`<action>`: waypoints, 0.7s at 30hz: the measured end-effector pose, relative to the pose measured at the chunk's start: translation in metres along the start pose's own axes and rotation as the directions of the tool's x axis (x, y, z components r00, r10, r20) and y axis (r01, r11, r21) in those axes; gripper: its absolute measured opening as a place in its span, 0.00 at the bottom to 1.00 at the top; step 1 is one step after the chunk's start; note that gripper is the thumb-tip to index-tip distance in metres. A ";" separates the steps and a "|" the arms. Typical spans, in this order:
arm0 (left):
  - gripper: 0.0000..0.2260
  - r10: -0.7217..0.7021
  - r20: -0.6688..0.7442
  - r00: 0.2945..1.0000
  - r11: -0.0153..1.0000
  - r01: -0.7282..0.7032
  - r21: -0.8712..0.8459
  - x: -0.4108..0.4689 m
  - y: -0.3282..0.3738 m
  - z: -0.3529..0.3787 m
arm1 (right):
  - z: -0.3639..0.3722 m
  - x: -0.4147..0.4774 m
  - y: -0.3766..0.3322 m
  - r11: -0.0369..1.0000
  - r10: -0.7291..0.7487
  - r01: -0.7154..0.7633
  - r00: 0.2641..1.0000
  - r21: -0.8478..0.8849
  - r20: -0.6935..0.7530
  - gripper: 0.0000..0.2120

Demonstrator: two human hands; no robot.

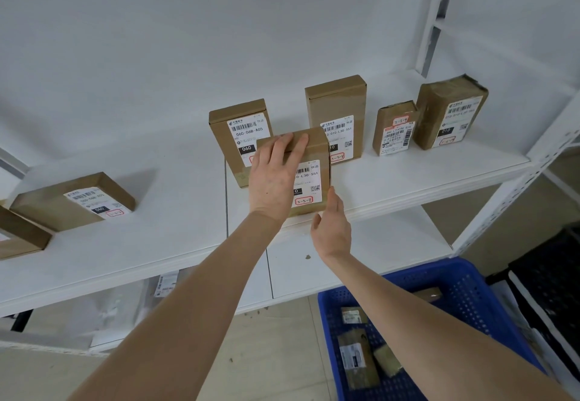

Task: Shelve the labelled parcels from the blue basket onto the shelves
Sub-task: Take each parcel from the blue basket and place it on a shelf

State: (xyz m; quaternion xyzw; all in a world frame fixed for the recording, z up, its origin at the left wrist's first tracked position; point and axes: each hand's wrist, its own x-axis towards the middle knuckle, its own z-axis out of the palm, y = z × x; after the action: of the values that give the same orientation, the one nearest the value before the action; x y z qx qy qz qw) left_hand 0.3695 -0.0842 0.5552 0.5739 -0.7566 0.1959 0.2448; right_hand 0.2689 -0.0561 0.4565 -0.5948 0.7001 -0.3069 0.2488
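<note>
parcel [309, 174] is stood upright near the front edge of the shelf [175, 187], long axis vertical, label faced outward | left hand [276, 178] is laid flat on its face, fingers spread | right hand [332, 228] is held open against its lower right edge | 060 parcel [238, 130] and taller parcel [337, 102] are stood close behind | bare shelf is left leftward

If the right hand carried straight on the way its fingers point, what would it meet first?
Most likely the right edge of the front parcel, which the right hand nearly touches or may be touching; depth is unclear.
</note>
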 end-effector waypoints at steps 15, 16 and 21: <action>0.28 0.011 -0.049 0.999 0.999 -0.013 -0.049 0.019 -0.014 0.016 | 0.023 0.022 -0.006 0.993 -0.012 0.027 0.992 -0.119 0.124 0.38; 0.28 0.011 -0.055 0.998 0.999 -0.014 -0.052 0.021 -0.015 0.017 | 0.023 0.024 -0.006 0.992 -0.010 0.026 0.992 -0.124 0.125 0.38; 0.27 0.014 -0.057 0.998 0.998 -0.017 -0.059 0.027 -0.018 0.021 | 0.023 0.032 -0.010 0.992 0.014 0.004 0.990 -0.127 0.138 0.38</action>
State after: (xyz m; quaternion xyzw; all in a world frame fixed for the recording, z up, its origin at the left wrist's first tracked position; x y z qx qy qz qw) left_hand 0.3774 -0.1218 0.5552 0.5548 -0.7593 0.1913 0.2813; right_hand 0.2869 -0.0915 0.4479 -0.6275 0.7008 -0.2190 0.2591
